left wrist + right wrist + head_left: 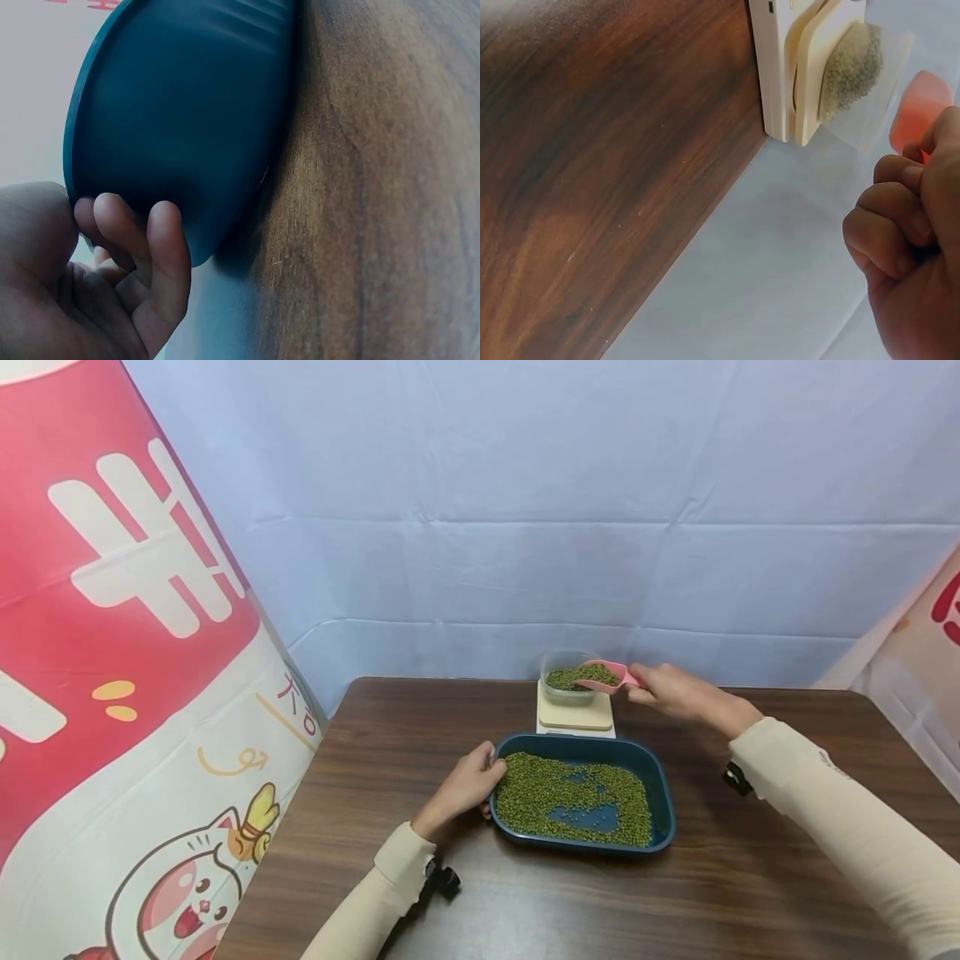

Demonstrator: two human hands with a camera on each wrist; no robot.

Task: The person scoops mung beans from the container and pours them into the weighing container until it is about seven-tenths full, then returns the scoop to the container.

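Observation:
My right hand grips the handle of a pink scoop loaded with green mung beans. The scoop's front overlaps a clear plastic container in the head view, and more beans lie in that container. Under it is a kitchen scale with a cream-coloured top. In the right wrist view the scoop shows beside the container's open side, fingers curled round the handle. My left hand holds the left rim of a dark blue tray, thumb over the edge and fingers against the outer wall. Mung beans spread across the tray, with bare patches of its floor showing.
The brown wooden table carries the tray and, at its far edge, the scale. A pale cloth backdrop hangs right behind that edge. To the left stands a printed red and white banner.

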